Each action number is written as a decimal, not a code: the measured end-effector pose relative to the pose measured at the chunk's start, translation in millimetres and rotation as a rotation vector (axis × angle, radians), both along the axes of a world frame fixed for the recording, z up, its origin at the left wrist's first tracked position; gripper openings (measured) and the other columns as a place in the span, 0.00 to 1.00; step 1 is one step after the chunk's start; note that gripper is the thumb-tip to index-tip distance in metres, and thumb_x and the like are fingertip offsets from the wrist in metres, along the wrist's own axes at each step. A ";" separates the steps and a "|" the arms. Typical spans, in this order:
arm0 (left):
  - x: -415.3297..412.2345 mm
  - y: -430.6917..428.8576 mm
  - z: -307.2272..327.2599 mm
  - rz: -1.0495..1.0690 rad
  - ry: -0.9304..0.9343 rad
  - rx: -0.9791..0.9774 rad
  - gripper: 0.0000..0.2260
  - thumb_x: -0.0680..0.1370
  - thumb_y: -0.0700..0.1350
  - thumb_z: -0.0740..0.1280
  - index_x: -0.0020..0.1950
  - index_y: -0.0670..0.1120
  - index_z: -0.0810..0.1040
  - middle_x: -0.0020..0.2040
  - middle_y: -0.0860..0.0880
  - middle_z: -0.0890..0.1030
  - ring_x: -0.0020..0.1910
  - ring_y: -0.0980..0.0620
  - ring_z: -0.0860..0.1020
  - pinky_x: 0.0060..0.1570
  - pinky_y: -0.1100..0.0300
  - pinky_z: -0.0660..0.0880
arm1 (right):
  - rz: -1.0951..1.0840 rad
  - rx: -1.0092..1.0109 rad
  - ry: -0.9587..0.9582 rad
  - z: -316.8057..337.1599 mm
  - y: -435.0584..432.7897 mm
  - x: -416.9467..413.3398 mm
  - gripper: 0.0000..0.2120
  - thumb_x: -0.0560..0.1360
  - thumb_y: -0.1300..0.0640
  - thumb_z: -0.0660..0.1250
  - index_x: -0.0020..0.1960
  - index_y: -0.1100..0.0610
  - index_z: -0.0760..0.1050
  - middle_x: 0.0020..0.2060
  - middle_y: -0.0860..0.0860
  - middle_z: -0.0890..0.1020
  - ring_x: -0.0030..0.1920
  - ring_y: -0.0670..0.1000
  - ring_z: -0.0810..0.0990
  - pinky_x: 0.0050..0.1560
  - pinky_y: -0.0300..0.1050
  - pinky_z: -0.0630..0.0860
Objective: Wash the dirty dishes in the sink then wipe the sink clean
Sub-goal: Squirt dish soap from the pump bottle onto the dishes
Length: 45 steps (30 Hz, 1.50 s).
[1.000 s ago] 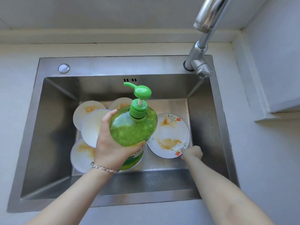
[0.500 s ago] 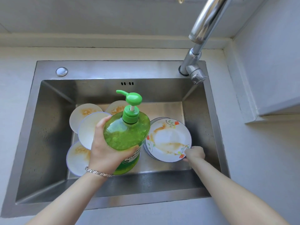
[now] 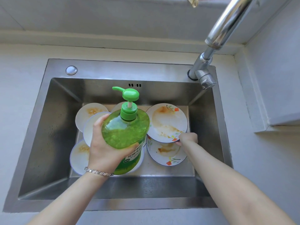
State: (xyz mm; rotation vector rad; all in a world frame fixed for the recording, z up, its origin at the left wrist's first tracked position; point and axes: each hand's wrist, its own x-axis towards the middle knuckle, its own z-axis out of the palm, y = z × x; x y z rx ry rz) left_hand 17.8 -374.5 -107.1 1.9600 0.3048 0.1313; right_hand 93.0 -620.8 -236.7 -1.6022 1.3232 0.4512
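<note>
While the left hand [image 3: 103, 148] grips the soap bottle [image 3: 125, 127] above the sink [image 3: 48, 127], the right hand [image 3: 189, 138] pinches 1 soiled plate [image 3: 167, 122], at 3 o'clock, by its rim; greasy residue could let it slip and chip the lower plate [image 3: 167, 155].

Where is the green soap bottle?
In the head view, the left hand grips the green soap bottle over the middle of the sink, just left of the upper flowered plate.
</note>
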 end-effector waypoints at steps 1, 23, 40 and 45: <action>0.1 0.1 0.5 0.008 0.004 -0.006 0.43 0.51 0.49 0.78 0.63 0.59 0.64 0.53 0.77 0.68 0.53 0.77 0.68 0.49 0.84 0.63 | -0.003 0.003 -0.003 -1.5 3.1 1.7 0.10 0.74 0.69 0.63 0.53 0.65 0.77 0.49 0.60 0.82 0.38 0.59 0.82 0.27 0.44 0.77; 13.1 -18.0 -7.6 -0.048 -0.036 0.065 0.44 0.52 0.38 0.82 0.63 0.53 0.64 0.53 0.68 0.68 0.51 0.80 0.67 0.46 0.86 0.61 | 0.382 -0.321 0.317 -23.0 -7.6 -55.7 0.17 0.75 0.65 0.61 0.64 0.65 0.68 0.63 0.63 0.70 0.60 0.61 0.73 0.55 0.51 0.73; 2.2 -13.8 -0.8 -0.112 -0.001 0.068 0.44 0.53 0.38 0.82 0.62 0.54 0.65 0.55 0.66 0.69 0.53 0.78 0.67 0.50 0.85 0.61 | 0.825 -0.262 0.373 21.9 -25.7 -65.7 0.11 0.76 0.65 0.57 0.54 0.63 0.74 0.52 0.57 0.79 0.50 0.57 0.79 0.44 0.43 0.74; 9.0 -30.1 23.1 -0.194 0.066 -0.048 0.43 0.52 0.41 0.83 0.56 0.65 0.64 0.53 0.68 0.70 0.51 0.77 0.69 0.46 0.83 0.64 | 0.732 -0.123 -0.645 140.5 -19.3 -43.3 0.14 0.77 0.55 0.63 0.62 0.47 0.73 0.55 0.49 0.79 0.54 0.44 0.78 0.54 0.33 0.72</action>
